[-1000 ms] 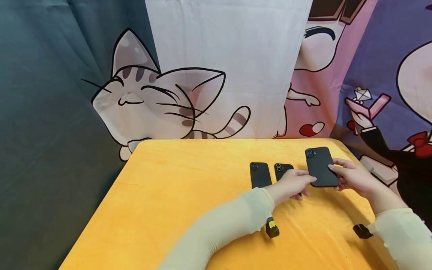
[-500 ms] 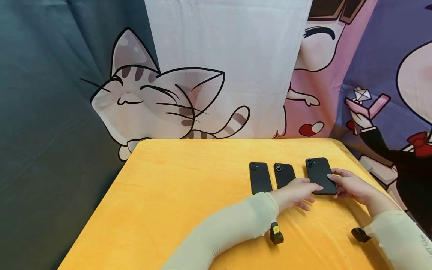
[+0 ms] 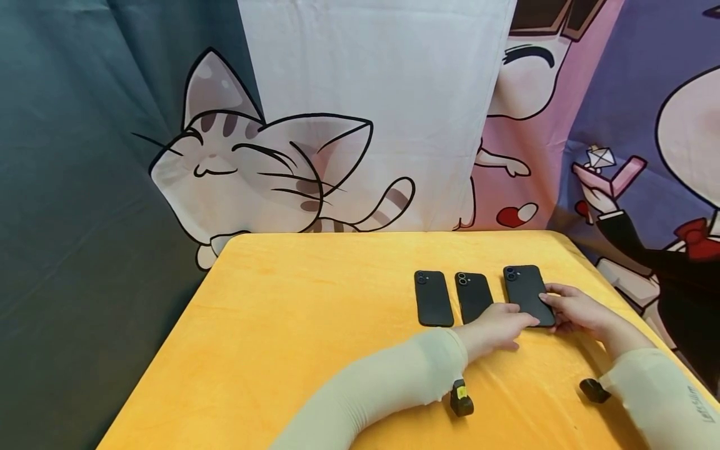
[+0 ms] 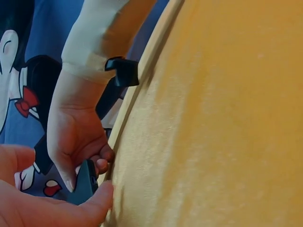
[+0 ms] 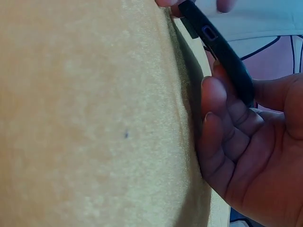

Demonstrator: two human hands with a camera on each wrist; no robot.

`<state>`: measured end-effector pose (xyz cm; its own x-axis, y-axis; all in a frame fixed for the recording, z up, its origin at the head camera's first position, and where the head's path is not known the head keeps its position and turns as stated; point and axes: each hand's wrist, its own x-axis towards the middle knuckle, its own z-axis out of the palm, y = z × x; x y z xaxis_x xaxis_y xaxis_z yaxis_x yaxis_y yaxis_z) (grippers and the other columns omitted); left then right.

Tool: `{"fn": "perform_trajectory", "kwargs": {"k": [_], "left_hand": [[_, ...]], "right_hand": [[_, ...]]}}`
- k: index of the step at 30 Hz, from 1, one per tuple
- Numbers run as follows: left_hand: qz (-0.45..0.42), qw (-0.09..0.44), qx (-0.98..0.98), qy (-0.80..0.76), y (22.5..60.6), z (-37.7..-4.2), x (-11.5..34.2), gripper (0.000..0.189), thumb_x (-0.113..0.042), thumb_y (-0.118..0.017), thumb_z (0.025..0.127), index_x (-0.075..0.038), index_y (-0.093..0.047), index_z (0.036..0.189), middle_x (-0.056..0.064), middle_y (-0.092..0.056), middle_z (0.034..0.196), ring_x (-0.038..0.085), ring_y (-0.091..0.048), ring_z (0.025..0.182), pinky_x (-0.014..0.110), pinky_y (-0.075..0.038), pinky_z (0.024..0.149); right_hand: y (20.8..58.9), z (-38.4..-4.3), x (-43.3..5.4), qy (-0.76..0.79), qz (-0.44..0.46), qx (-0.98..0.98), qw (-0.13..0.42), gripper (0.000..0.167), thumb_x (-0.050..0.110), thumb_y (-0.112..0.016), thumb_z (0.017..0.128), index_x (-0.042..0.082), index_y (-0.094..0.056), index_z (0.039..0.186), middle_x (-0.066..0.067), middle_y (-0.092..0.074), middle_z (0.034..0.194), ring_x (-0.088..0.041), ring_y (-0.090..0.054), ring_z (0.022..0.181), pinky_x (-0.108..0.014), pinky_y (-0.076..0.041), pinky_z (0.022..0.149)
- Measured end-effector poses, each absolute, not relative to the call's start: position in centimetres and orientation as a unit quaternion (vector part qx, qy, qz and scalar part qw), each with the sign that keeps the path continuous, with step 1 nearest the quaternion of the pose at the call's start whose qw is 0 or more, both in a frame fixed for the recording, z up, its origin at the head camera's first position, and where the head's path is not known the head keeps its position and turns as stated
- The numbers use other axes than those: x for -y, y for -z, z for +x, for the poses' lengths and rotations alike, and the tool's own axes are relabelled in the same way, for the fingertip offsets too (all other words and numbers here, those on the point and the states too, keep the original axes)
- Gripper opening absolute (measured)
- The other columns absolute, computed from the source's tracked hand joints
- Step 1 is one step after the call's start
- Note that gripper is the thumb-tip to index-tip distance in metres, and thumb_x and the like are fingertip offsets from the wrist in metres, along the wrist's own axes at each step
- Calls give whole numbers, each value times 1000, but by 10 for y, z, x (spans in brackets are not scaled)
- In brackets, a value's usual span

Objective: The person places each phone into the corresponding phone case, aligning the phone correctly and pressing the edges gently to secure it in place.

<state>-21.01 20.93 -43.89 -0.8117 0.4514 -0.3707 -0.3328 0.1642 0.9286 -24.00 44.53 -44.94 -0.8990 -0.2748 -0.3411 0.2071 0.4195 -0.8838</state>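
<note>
A black phone (image 3: 525, 290), back side up with its lenses at the upper left, is tilted close over the cloth at the table's right. My right hand (image 3: 576, 310) grips its right edge, thumb on one face and fingers on the other. Along its lower left corner my left hand (image 3: 497, 325) reaches, fingers fairly straight and one overlapping the phone's back. In the right wrist view the phone's bottom edge (image 5: 218, 45) shows a port opening. Just left of it lies a second black phone (image 3: 474, 295), its lower end partly hidden by my left hand.
A third black phone (image 3: 433, 299) lies farther left. Yellow cloth (image 3: 315, 287) covers the table, with a printed cat curtain (image 3: 253, 169) behind its far edge. Small black cameras (image 3: 461, 398) hang under both sleeves.
Both hands have lowered the phone from above the table to close over the cloth and shifted it slightly left. The other two phones have stayed in place.
</note>
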Motion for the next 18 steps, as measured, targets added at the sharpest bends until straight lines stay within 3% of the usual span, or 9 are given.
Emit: {"fn": "perform_trajectory", "kwargs": {"k": [4, 10, 15, 18], "left_hand": [[43, 267, -717, -642, 441, -208, -210, 46, -26, -72, 94, -11, -66, 137, -3, -66, 139, 21, -72, 110, 42, -61, 91], [47, 257, -740, -620, 441, -208, -210, 43, -31, -72, 92, -16, -69, 133, -9, -68, 134, 12, -70, 107, 38, -60, 90], [43, 255, -745, -615, 442, -209, -210, 43, -32, -72, 92, -16, -70, 132, -6, -69, 132, 12, -69, 111, 39, -59, 93], [39, 255, -743, -618, 442, -210, -210, 42, -31, -73, 92, -16, -70, 131, -6, -70, 132, 13, -68, 115, 40, -59, 94]], "right_hand": [[449, -240, -441, 516, -12, -826, 226, 53, 29, -35, 113, -8, -22, 148, -3, -68, 85, -18, -69, 69, -35, -59, 64], [447, -239, -436, 487, -2, -847, 214, 57, 26, -34, 113, -12, -20, 151, -4, -66, 80, -17, -68, 66, -34, -59, 62], [449, -241, -430, 430, 13, -883, 188, 65, 28, -44, 110, -14, -21, 153, -5, -64, 71, -17, -68, 62, -36, -60, 59], [448, -242, -429, 383, 13, -906, 179, 74, 32, -52, 107, -15, -20, 154, -8, -64, 74, -19, -66, 60, -38, -60, 58]]}}
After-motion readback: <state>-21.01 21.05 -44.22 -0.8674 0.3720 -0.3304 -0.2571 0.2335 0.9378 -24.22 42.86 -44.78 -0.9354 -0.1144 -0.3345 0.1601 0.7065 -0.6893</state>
